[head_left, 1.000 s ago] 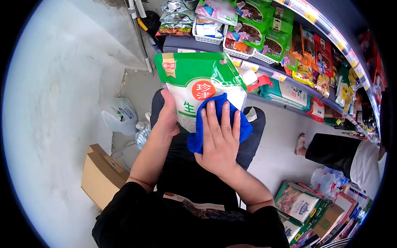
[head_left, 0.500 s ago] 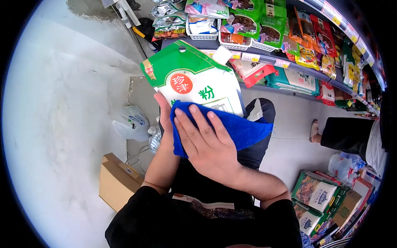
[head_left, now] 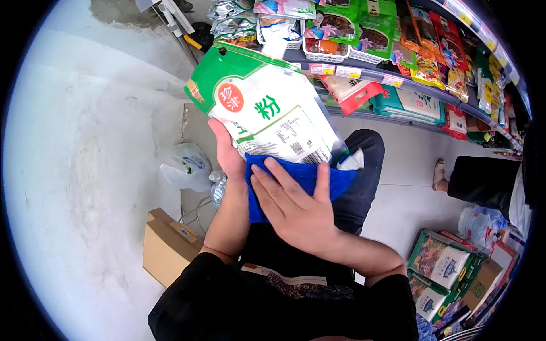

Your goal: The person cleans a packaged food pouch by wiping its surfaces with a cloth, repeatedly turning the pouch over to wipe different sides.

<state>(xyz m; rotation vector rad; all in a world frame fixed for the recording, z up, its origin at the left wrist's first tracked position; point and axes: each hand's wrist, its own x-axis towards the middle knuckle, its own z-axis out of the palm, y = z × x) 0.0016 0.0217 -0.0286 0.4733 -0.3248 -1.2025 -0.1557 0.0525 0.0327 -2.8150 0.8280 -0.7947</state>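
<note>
Packet [head_left: 293, 128] and cloth [head_left: 336, 181], one of each, occupy two bare hands over the lap. The left hand [head_left: 230, 159] grips the green-and-white packet at its left edge, thumb laid alongside; its other fingers are hidden. The right hand [head_left: 297, 211] presses, fingers spread, on the blue cloth, which covers the packet's near end. The hands sit close to each other but apart. The packet lies tilted, its green top to the far left, with one round red emblem and one barcode facing up.

To the left stand one cardboard box [head_left: 170, 247] and, farther off, one white plastic bag [head_left: 190, 169]. Three white baskets [head_left: 327, 56] line the far shelf [head_left: 371, 76]. At right is one sandalled foot [head_left: 439, 175] of another person; two green-edged packs [head_left: 437, 260] lie nearer.
</note>
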